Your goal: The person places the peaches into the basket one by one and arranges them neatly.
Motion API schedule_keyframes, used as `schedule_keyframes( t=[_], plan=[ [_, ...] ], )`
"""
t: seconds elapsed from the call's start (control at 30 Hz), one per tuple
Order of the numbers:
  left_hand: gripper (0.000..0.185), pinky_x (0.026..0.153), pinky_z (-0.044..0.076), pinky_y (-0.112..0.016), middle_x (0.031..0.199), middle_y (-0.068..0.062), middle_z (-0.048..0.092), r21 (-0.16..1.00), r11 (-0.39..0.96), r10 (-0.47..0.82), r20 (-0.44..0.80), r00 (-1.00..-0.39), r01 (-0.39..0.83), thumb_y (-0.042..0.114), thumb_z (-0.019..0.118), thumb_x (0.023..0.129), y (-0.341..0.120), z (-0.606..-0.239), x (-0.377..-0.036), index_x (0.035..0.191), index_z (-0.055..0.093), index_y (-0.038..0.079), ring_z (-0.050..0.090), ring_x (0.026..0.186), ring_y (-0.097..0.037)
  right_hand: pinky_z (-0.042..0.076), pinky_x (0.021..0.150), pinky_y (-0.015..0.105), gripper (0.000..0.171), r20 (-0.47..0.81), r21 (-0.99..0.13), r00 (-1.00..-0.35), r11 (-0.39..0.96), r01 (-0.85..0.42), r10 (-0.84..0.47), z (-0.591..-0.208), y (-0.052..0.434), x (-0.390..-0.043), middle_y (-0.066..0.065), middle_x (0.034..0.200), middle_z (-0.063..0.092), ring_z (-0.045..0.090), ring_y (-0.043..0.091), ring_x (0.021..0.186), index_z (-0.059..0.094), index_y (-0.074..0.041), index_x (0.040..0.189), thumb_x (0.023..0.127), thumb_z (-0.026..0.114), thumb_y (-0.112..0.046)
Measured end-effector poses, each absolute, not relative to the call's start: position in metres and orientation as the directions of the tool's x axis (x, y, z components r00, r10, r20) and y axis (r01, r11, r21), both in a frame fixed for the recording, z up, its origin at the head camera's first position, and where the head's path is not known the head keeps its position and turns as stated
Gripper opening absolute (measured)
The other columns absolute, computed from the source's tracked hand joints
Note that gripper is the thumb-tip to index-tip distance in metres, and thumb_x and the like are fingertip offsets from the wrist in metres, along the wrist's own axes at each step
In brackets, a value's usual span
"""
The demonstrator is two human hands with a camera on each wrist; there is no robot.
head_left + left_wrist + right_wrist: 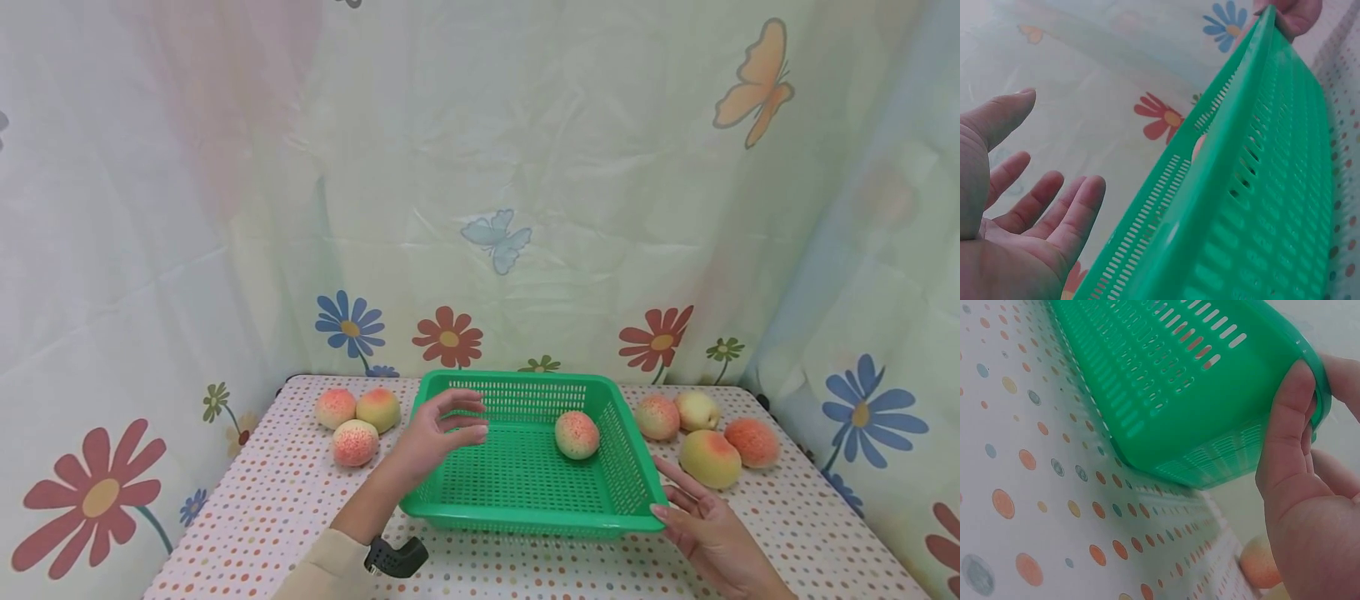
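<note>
Peaches (356, 421) are lying near desk's far-left corner, four more (708, 437) far-right; left hand (438, 433) is hovering empty-fingered over basket (525, 479), right hand (705, 525) is holding its near-right corner.

The light is soft, bright and even, with only faint shadows under the green basket (525, 467). The head view bends at its edges. Both wrist views look pale, hazy and blurry up close.
</note>
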State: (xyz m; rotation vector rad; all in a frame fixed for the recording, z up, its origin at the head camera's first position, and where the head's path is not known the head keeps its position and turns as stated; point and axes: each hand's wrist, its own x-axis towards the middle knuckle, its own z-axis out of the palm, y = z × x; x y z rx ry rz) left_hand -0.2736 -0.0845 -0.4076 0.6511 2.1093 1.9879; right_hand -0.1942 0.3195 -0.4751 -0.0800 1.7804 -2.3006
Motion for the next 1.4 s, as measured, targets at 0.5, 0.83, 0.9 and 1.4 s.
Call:
schedule_keyframes(
  t=[0.5, 0.83, 0.9, 1.4],
  plan=[
    [0.047, 0.101, 0.056, -0.028, 0.132, -0.008, 0.064, 0.976, 0.091, 0.242, 0.173, -0.955, 0.2, 0.021, 0.078, 0.092, -0.123, -0.415, -0.25, 0.135, 0.06, 0.014, 0.059, 0.132, -0.027, 0.061, 0.09, 0.027, 0.055, -0.123, -0.963, -0.976, -0.217, 0.161, -0.181, -0.473, 0.317, -0.194, -0.005, 0.119, 0.065, 0.068, 0.011, 0.106, 0.057, -0.047, 0.133, 0.102, 0.058, -0.002],
    [0.05, 0.103, 0.053, -0.021, 0.138, -0.014, 0.061, 0.979, 0.079, 0.168, 0.175, -0.97, 0.19, 0.019, 0.076, 0.093, -0.144, -0.424, -0.233, 0.138, 0.058, 0.007, 0.058, 0.131, -0.026, 0.061, 0.09, 0.027, 0.057, -0.093, -0.961, -0.971, -0.236, 0.146, -0.222, -0.476, 0.319, -0.192, -0.005, 0.12, 0.065, 0.069, 0.01, 0.106, 0.055, -0.047, 0.137, 0.103, 0.055, -0.001],
    [0.053, 0.102, 0.054, -0.021, 0.14, -0.015, 0.06, 0.98, 0.089, 0.155, 0.163, -0.974, 0.178, 0.02, 0.076, 0.093, -0.149, -0.426, -0.232, 0.14, 0.057, 0.006, 0.057, 0.132, -0.027, 0.061, 0.09, 0.027, 0.057, -0.096, -0.961, -0.971, -0.233, 0.147, -0.217, -0.476, 0.319, -0.192, -0.005, 0.12, 0.064, 0.069, 0.01, 0.106, 0.055, -0.047, 0.137, 0.103, 0.056, -0.001],
    [0.039, 0.098, 0.05, -0.013, 0.133, -0.011, 0.065, 0.959, 0.24, -0.046, 0.167, -0.985, 0.151, 0.017, 0.072, 0.096, -0.185, -0.45, -0.241, 0.133, 0.062, 0.011, 0.06, 0.127, -0.024, 0.061, 0.09, 0.027, 0.057, -0.103, -0.965, -0.974, -0.216, 0.147, -0.201, -0.476, 0.319, -0.192, -0.005, 0.121, 0.064, 0.068, 0.011, 0.106, 0.053, -0.046, 0.139, 0.103, 0.056, -0.002]
  ],
)
